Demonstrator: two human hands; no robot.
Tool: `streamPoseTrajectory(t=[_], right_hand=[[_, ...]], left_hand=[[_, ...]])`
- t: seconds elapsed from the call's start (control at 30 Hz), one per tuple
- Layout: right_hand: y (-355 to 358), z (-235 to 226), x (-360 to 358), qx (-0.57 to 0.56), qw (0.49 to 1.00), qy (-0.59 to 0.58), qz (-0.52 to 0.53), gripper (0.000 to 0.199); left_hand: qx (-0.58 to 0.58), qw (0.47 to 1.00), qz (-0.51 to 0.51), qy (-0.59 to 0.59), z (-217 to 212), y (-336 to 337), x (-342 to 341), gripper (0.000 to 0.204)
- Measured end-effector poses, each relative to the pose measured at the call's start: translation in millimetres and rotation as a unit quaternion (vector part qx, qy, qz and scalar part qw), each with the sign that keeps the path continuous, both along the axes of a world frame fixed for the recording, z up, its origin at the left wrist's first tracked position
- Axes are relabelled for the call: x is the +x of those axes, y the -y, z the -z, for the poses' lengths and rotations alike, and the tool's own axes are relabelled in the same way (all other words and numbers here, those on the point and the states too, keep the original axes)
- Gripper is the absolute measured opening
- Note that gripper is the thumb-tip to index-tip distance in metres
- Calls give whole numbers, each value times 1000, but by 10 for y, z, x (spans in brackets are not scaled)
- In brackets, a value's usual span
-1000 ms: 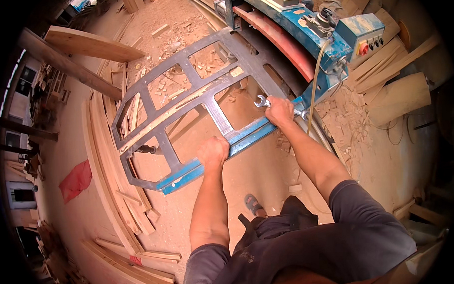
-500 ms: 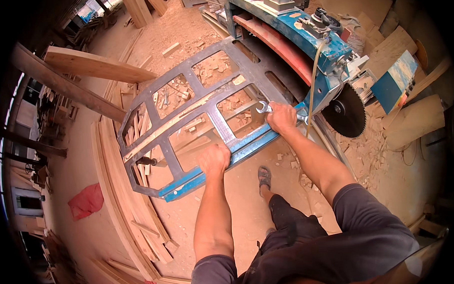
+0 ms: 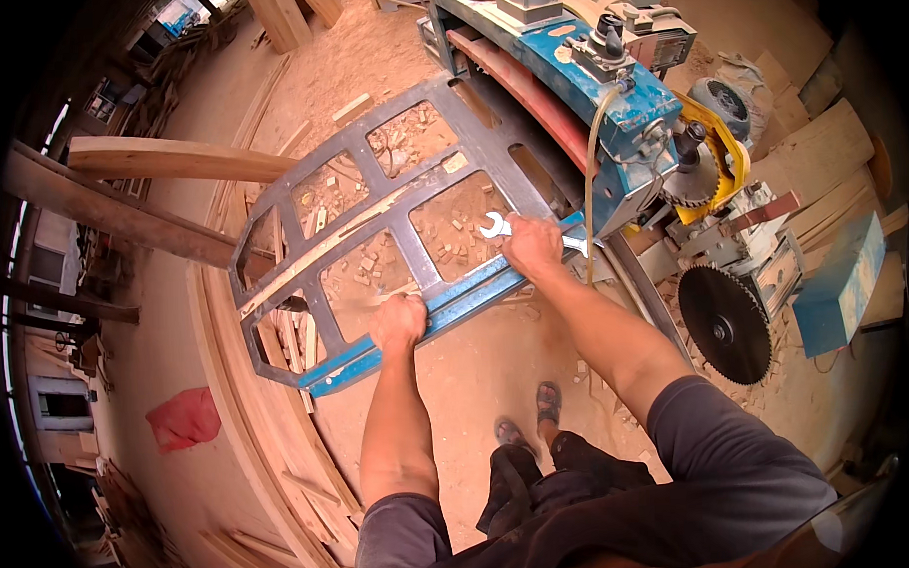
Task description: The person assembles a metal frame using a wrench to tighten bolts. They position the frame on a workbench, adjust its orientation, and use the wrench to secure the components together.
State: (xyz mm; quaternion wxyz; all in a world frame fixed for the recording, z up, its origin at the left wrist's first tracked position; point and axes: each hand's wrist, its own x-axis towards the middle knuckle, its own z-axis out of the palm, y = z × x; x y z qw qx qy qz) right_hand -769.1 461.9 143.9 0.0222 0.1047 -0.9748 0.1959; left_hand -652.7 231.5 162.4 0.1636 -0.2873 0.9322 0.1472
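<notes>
my left hand point(image 3: 399, 323) is closed in a full grip on the blue rail point(image 3: 445, 309) that runs along the near edge of the grey metal frame point(image 3: 372, 212). my right hand point(image 3: 531, 245) sits further up the same rail, fingers curled tight around a silver wrench point(image 3: 503, 225) whose open jaw end sticks out to the left, over the frame. the wrench handle seems to press against the rail under my palm, though my fingers hide that contact. the frame lies tilted over the sawdust floor point(image 3: 478, 373), its far end against the blue saw machine point(image 3: 608, 98). a bare round saw blade point(image 3: 724, 325) hangs at the machine's right side, well apart from my hands. curved wooden strips point(image 3: 249, 411) lie on the floor left of the frame, and a red rag point(image 3: 184, 419) beyond them.
</notes>
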Motion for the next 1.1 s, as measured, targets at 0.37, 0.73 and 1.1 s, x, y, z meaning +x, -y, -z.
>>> streamPoseTrajectory(t=[0.37,0.73,1.1], right_hand=[[1324,319,-2492,-7,1000,-27,0,20],[2457,623,-4109,-14,995,-96,12,17],[2795,614,-4008,29,994,-108,18,9]], left_hand=[[-36,999,-11,-32,189,1278,-2458,48],[-32,997,-4,-67,513,2479,-4054,37],[5,998,2,-55,575,2862,-3982,37]])
